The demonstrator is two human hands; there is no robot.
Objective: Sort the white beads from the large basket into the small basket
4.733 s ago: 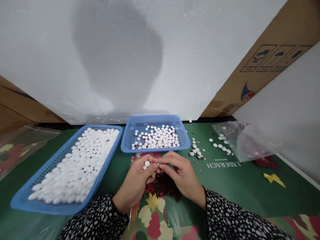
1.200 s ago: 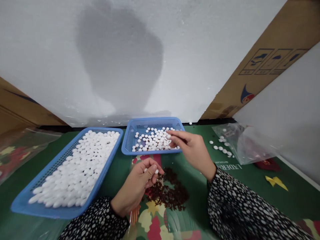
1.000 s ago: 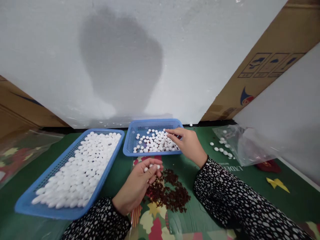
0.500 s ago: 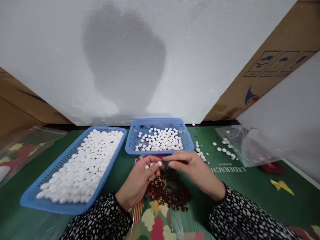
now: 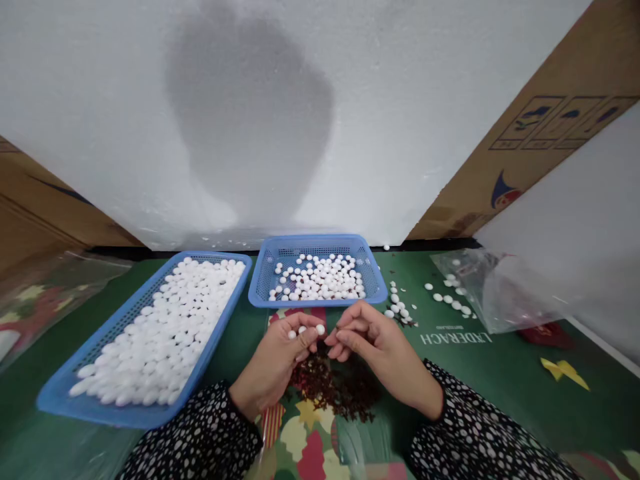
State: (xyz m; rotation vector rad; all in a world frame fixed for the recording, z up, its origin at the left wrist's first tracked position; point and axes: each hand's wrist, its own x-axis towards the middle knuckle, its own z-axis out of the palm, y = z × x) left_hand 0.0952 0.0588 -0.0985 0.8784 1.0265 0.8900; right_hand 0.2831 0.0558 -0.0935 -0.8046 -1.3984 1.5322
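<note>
My left hand (image 5: 280,357) is closed around white foam-like balls. One ball (image 5: 320,329) is pinched between thumb and forefinger, and two more show behind the thumb. Close by on the right, my right hand (image 5: 373,347) has thumb and fingertips pressed together; what they hold, if anything, is too small to make out. Beneath both hands lies a heap of small dark red-brown pieces (image 5: 345,393). Just beyond them stands a blue basket (image 5: 259,293) with white balls (image 5: 330,280) scattered over its floor, some with dark bits among them.
At left, a longer blue basket (image 5: 50,397) is filled with white balls. Loose balls (image 5: 456,305) and a clear plastic bag (image 5: 520,300) lie on the green surface (image 5: 480,400) at right, near a yellow scrap (image 5: 565,373). A white panel (image 5: 375,120) rises behind.
My right hand has shifted slightly left and its fingers have curled in, fingertips now pressed together instead of reaching out toward the left hand's ball. My left hand keeps its hold.
</note>
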